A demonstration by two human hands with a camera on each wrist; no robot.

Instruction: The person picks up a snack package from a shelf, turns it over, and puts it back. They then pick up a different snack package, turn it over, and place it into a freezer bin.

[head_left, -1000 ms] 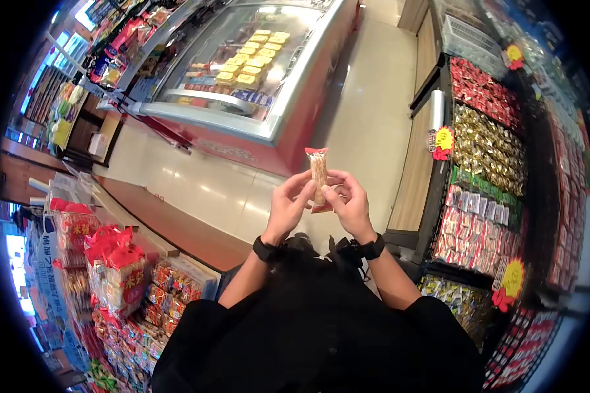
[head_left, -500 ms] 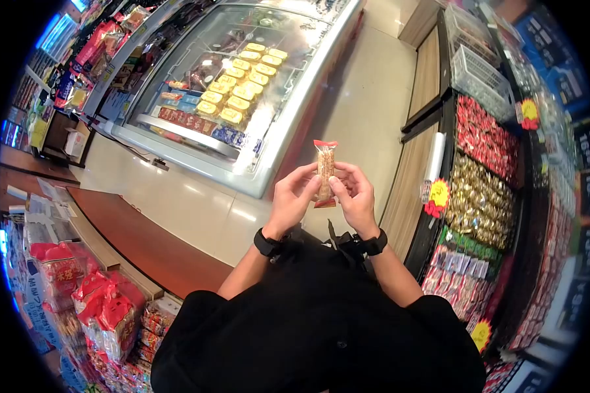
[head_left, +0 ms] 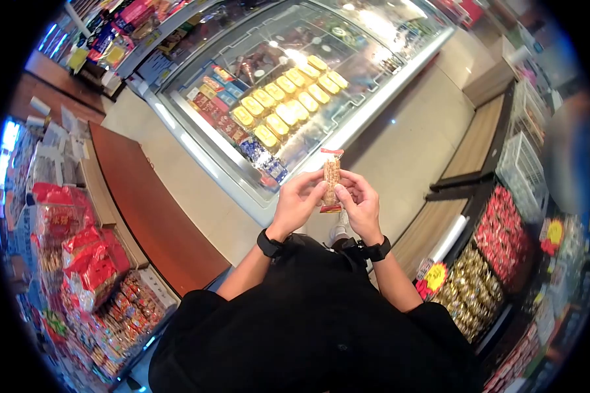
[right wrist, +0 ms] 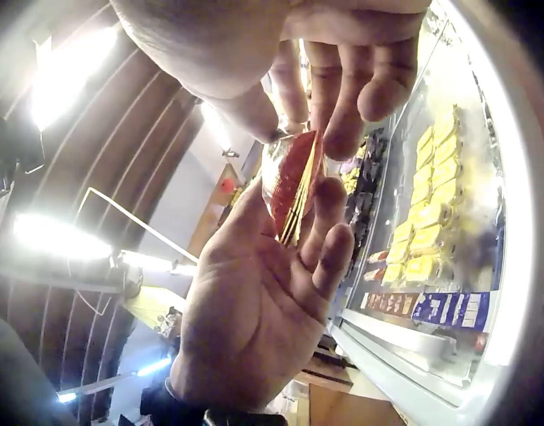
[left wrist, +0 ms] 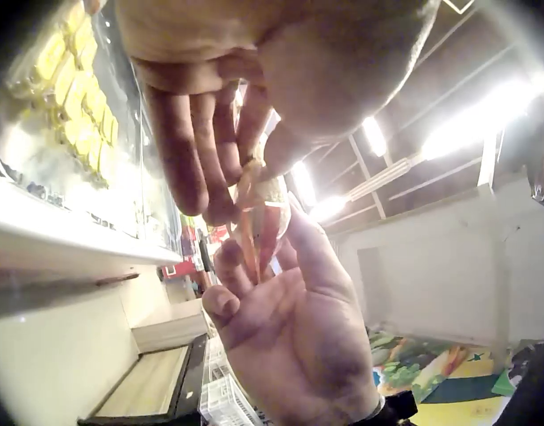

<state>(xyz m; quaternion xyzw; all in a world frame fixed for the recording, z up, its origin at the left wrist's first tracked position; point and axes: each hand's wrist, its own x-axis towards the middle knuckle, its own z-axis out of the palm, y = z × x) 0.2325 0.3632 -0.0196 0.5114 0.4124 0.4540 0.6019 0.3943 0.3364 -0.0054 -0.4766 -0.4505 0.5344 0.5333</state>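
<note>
In the head view a snack bar (head_left: 332, 175) in a clear wrapper with red ends stands upright between both hands, in front of the chest. It looks grainy and light brown. My left hand (head_left: 295, 204) pinches it from the left with thumb and fingers. From the right side, my right hand (head_left: 362, 208) pinches the same bar, its thumb on the near face. Both wrist views show the wrapper's red end flap (right wrist: 292, 177) sticking out between the two hands. Fingers cover much of the bar's middle there.
Ahead is a glass-topped chest freezer (head_left: 373, 85) with rows of yellow packs (head_left: 288, 108) inside. A red-brown ledge (head_left: 144, 203) runs along the left, beside bagged snacks (head_left: 95, 262). Wrapped candies (head_left: 501, 226) fill bins on the right, with a yellow price tag (head_left: 434, 278).
The head view has turned rightward along the floor scene: the freezer now reaches nearer and further right, and the candy bins have slid down and right. Both hands keep the bar pinched.
</note>
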